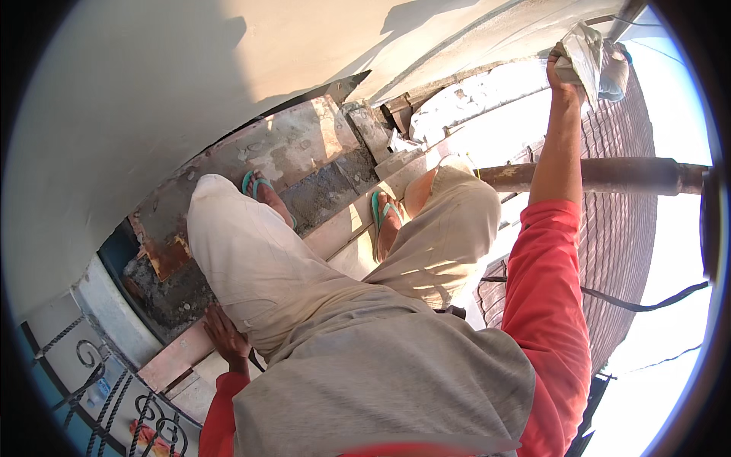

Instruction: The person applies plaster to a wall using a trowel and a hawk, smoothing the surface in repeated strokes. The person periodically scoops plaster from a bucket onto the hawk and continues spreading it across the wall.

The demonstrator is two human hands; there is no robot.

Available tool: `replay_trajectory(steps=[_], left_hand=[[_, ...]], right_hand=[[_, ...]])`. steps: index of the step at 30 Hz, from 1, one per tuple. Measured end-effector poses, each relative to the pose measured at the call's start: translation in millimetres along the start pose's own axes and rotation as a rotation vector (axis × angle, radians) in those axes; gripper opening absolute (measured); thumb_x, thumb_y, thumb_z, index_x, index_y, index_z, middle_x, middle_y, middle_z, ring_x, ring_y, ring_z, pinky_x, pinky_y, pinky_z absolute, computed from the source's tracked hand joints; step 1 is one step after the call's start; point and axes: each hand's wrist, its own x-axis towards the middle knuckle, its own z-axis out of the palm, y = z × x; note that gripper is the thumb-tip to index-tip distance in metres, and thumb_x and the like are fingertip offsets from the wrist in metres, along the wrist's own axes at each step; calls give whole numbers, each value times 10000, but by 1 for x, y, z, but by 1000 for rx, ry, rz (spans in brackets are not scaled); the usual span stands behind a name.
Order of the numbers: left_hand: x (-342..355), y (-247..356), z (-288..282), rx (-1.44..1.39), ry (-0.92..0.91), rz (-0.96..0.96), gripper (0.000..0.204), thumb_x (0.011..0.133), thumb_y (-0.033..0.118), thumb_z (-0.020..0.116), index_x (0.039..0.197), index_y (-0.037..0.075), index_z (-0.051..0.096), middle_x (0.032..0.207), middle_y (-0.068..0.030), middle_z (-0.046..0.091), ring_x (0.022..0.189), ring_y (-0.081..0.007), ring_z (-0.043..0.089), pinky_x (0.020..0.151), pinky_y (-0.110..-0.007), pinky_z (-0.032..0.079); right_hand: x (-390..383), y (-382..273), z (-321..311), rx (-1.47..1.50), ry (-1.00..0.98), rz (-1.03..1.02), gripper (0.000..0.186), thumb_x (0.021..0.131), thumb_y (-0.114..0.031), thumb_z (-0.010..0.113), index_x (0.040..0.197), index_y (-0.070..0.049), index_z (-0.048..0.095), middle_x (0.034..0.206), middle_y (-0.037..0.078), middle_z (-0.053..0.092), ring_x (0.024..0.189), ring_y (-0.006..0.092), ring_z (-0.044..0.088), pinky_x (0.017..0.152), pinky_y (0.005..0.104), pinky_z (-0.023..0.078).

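Observation:
My right hand is raised at the far right, its fingers closed round a crumpled, greyish-white folded sheet. Whether that sheet is paper, plastic or cloth I cannot tell. Low on the left, my left hand rests on a wooden plank beside my thigh, its fingers stretched out with nothing seen in them. Between my hands are my legs in pale trousers, and my feet in green flip-flops stand on the boards.
A smooth plastered wall runs along the left and top. Mortar-smeared boards lie below it. A brown pole crosses at right, above a tiled roof and a black cable. Lower left stands a twisted iron railing.

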Motion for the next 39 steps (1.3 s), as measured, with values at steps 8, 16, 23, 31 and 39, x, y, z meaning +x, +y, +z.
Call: replay_trajectory(steps=[8, 16, 23, 31, 39], left_hand=[[-11, 5, -31, -7, -86, -16, 890, 1013, 644, 292, 1682, 59, 228, 1725, -217, 250, 1589, -429, 250, 1267, -631, 177], [14, 30, -29, 253, -261, -119, 860, 1030, 632, 338, 1659, 50, 266, 1717, -201, 272, 1594, -424, 235, 1257, -641, 197], [22, 19, -20, 246, -121, -9, 852, 1053, 641, 321, 1609, -2, 380, 1671, -297, 311, 1560, -500, 255, 1221, -663, 234], [230, 141, -128, 594, -838, -80, 728, 1077, 585, 389, 1436, -22, 571, 1465, -275, 581, 1356, -425, 551, 1159, -506, 421], [277, 363, -316, -530, -1172, -39, 646, 1165, 438, 237, 1468, -37, 552, 1535, -263, 535, 1449, -394, 491, 1231, -432, 337]], right_hand=[[19, 14, 8, -75, 5, 21, 419, 1084, -450, 438, 1211, -113, 652, 1156, 56, 721, 1048, 232, 697, 867, 412, 585], [43, 38, -34, -654, 155, -248, 390, 1074, -412, 489, 1214, -97, 672, 1135, 87, 738, 1037, 260, 712, 884, 423, 588], [74, 29, -109, -116, 90, -92, 334, 1067, -324, 531, 1262, -76, 640, 1142, 110, 719, 1065, 276, 706, 918, 443, 604], [164, 2, -55, -184, 255, -249, 407, 1027, -307, 550, 1310, -26, 637, 1224, 162, 710, 1114, 335, 708, 983, 508, 589], [192, -20, 51, 115, 328, -145, 432, 1014, -359, 546, 1278, -37, 661, 1197, 148, 715, 1084, 327, 709, 949, 490, 592]])
